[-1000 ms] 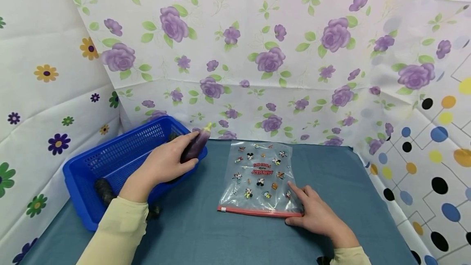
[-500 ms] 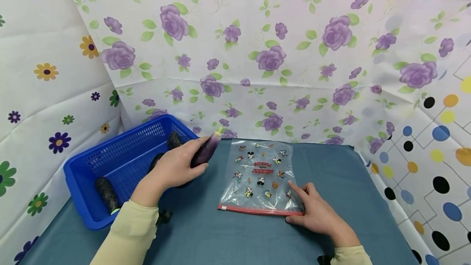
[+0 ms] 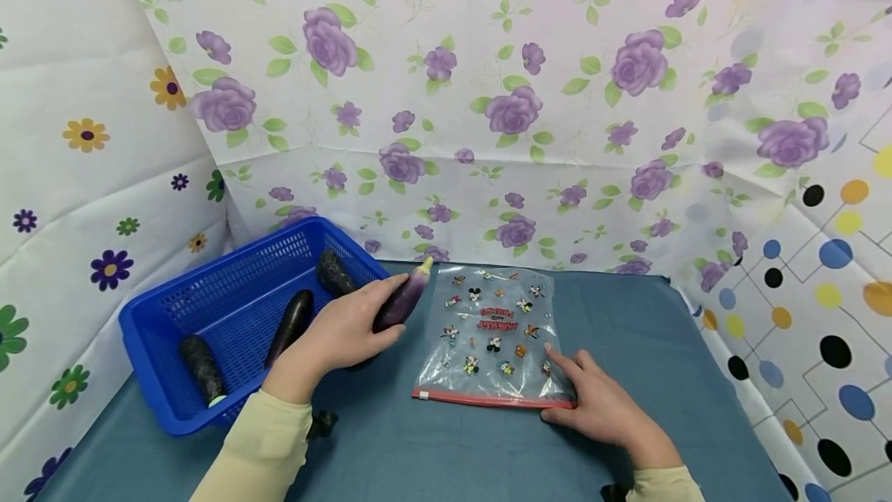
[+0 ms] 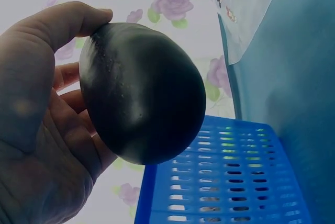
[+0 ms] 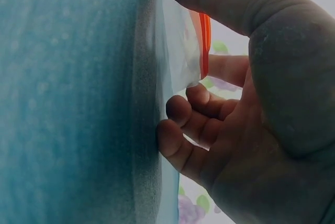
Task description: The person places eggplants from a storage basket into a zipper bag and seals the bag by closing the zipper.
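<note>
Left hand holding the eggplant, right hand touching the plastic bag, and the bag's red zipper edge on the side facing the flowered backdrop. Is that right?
Not quite: the red zipper edge lies on the near side of the plastic bag, away from the flowered backdrop, as the head view shows. The left hand holds the eggplant, and the right hand touches the bag.

Room right of bag [image 3: 498,335], blue basket [image 3: 237,276] — barrier at left
</note>
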Available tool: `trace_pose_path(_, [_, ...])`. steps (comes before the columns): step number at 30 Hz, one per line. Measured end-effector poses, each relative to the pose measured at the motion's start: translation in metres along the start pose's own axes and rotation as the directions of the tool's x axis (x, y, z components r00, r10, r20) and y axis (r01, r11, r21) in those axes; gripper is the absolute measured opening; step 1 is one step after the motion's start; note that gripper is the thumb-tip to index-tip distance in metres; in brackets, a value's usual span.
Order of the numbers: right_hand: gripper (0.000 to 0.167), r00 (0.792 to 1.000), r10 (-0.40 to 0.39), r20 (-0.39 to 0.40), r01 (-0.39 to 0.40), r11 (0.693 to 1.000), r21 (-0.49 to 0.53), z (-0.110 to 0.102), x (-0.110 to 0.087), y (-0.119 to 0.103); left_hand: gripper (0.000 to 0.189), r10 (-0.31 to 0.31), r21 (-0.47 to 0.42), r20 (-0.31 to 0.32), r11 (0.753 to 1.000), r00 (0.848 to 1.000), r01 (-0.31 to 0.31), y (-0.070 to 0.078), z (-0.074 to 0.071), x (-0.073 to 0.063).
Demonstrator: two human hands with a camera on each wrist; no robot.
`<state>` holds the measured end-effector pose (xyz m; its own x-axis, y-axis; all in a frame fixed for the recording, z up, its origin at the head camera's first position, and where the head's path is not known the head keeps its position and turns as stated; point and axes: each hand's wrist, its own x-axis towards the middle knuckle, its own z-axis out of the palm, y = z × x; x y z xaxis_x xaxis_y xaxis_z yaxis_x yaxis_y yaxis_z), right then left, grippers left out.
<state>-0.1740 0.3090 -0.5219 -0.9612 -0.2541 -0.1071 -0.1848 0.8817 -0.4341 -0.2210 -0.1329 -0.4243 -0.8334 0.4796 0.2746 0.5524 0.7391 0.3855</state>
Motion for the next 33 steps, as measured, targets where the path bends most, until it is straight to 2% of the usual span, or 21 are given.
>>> trace_pose_path(7, [0.103, 1.0, -0.012, -0.002, 0.012, 1.0, 0.002, 0.0, 0.001, -0.001, 0.078, -0.013, -0.008, 0.012, 1.0, 1.0, 0.013, 0.0, 0.008, -0.002])
trace_pose_path(15, [0.094, 1.0, -0.025, -0.008, 0.025, 1.0, -0.005, 0.001, 0.001, -0.001, 0.079, -0.01, -0.026, 0.019, 1.0, 1.0, 0.01, 0.001, 0.015, -0.005])
trace_pose_path(18, [0.087, 0.999, -0.027, -0.019, 0.027, 1.0, 0.002, 0.001, 0.001, -0.002, 0.079, -0.01, -0.029, 0.026, 1.0, 1.0, 0.011, 0.001, 0.018, -0.005])
trace_pose_path(25, [0.058, 0.995, -0.071, -0.077, 0.074, 0.997, 0.036, 0.001, 0.0, -0.003, 0.079, -0.015, -0.031, 0.023, 0.999, 1.0, 0.015, 0.0, 0.021, -0.006])
trace_pose_path(33, [0.047, 0.986, -0.125, -0.114, 0.13, 0.991, 0.04, 0.0, -0.002, -0.002, 0.079, -0.017, -0.031, 0.024, 0.999, 1.0, 0.018, 0.0, 0.021, -0.008])
